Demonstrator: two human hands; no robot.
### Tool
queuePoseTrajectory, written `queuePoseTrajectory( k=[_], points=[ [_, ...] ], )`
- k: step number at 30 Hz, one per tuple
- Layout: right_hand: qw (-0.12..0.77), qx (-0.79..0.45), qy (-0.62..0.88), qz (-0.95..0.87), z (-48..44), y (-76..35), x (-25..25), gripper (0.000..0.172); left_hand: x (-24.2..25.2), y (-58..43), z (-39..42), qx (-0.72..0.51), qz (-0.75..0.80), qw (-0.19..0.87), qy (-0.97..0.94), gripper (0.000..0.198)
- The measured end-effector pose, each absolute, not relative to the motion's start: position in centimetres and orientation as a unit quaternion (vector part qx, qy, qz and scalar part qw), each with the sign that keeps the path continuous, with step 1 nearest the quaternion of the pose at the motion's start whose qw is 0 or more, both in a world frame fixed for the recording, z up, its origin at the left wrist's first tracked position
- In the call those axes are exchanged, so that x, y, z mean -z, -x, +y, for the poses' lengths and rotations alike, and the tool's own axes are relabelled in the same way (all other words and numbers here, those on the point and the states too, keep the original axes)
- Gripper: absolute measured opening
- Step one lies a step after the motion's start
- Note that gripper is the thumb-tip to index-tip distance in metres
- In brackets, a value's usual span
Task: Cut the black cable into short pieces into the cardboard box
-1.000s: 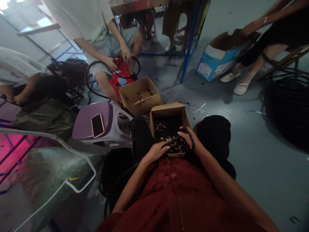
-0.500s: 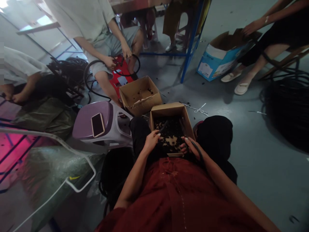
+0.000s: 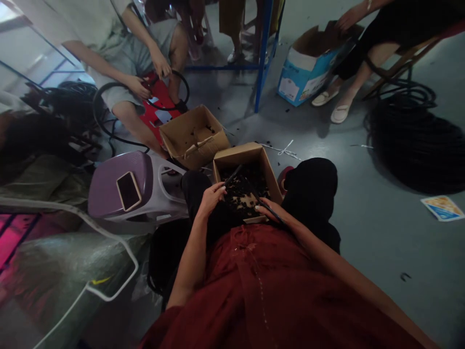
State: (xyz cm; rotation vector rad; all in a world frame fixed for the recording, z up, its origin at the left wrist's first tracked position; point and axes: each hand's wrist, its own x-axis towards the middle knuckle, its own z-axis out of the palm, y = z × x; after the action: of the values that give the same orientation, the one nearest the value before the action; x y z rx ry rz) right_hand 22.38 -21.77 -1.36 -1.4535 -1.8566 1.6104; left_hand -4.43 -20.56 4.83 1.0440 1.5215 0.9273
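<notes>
Over a cardboard box [image 3: 238,154] between my knees, both hands are closed. In my left hand [image 3: 212,198] is a slim dark stick-like piece [image 3: 233,175] that points up and to the right; its kind is not clear. My right hand [image 3: 271,209] grips a black rubber-like tube [image 3: 255,193], one end of which reaches into the box while the rest runs back along my forearm. The tips of the two pieces are apart. Many small black bits [image 3: 240,206] cover the bottom of the box.
A second cardboard box [image 3: 196,145] touches mine. To the left stands a purple-topped stool [image 3: 103,186] with a phone [image 3: 129,191] on it. A co-worker [image 3: 145,53] handles a black hose ahead. A blue carton [image 3: 303,72] and a black coil [image 3: 417,145] lie rightward.
The view has swung to the right. My right hand's tube has turned from hanging down by the box's right wall to slanting toward the left hand's piece.
</notes>
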Motion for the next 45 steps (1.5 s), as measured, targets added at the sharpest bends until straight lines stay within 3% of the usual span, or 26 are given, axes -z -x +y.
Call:
queuePoseTrajectory(
  k=[4,10,25,45],
  points=[
    [0.139,-0.549,0.483,-0.668,-21.9,-22.1,1.2,0.058,-5.0,4.4,-20.7,-0.352,0.616,0.544,-0.447,0.047],
    [0.156,-0.558,0.520,-0.628,-21.6,-21.2,1.1,0.049,-4.8,3.9,-20.9,-0.289,0.594,0.583,-0.473,0.048],
    [0.196,-0.661,0.527,-0.496,-21.5,-20.8,0.1,0.041,-4.5,3.8,-21.0,-0.297,0.594,0.588,-0.462,0.050],
    [0.146,-0.487,0.547,-0.665,-21.6,-21.6,0.0,0.041,-4.1,3.5,-21.1,-0.237,0.603,0.568,-0.507,0.045]
  ],
)
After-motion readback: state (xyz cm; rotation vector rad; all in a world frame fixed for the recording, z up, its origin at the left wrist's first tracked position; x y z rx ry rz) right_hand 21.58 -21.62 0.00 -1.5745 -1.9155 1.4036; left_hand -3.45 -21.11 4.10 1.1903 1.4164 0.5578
